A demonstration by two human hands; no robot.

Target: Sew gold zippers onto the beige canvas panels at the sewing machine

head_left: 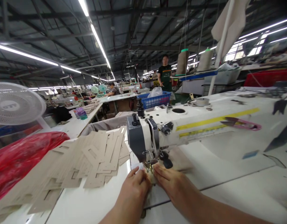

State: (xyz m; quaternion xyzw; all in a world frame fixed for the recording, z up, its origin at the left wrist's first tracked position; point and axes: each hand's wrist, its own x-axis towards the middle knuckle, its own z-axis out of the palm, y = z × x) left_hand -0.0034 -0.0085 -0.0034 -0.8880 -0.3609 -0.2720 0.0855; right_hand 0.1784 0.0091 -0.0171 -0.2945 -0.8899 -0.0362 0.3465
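A white sewing machine with a dark grey head point(136, 140) stands in front of me, its presser foot point(150, 162) low over the bed. My left hand point(136, 188) is left of the foot, fingers curled and closed at a small piece mostly hidden under them. A small white piece point(136, 166) shows by its fingertips. On the other side of the foot, my right hand point(171, 182) lies with fingers stretched out, tips close to the needle area. Behind that hand is a blurred beige fabric piece point(179, 158). What lies directly under the foot is hard to make out.
Many beige cut pieces point(96, 155) lie overlapped on the left, beside a red plastic bag point(33, 155) and a white fan point(16, 104). Pink-handled thread snips point(244, 123) rest on the machine arm. A blue basket point(156, 100) and a person point(165, 76) are beyond.
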